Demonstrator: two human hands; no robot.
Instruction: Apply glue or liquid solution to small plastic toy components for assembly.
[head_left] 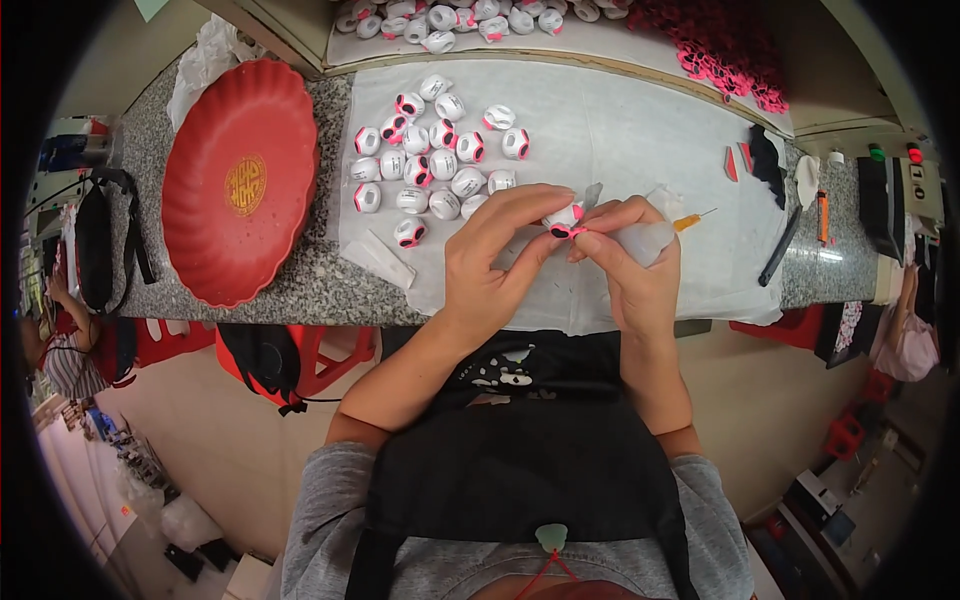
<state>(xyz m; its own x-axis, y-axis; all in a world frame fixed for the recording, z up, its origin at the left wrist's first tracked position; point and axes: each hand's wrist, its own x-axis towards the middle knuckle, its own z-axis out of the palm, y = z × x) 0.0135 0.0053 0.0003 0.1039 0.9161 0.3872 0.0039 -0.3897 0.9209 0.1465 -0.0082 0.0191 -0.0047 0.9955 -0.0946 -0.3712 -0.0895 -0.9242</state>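
Note:
A small white rounded plastic piece point(563, 214) with pink-and-black toy sunglasses is held up over the white sheet. The fingertips of my left hand point(485, 265) close around it from the left. My right hand point(643, 285) pinches at the sunglasses with thumb and forefinger. Tucked in that same hand is a translucent squeeze bottle point(648, 238) whose orange needle tip point(687, 222) points away to the right. Left of my hands, many similar white pieces point(466, 182) lie grouped on the sheet, several of them wearing pink sunglasses.
A red scalloped tray point(180, 200) stands at the left on the granite worktop point(335, 285). More white pieces point(438, 42) and a heap of pink sunglasses point(715, 50) fill the shelf behind. Black scraps point(766, 165) and a dark slim tool point(780, 248) lie at the right.

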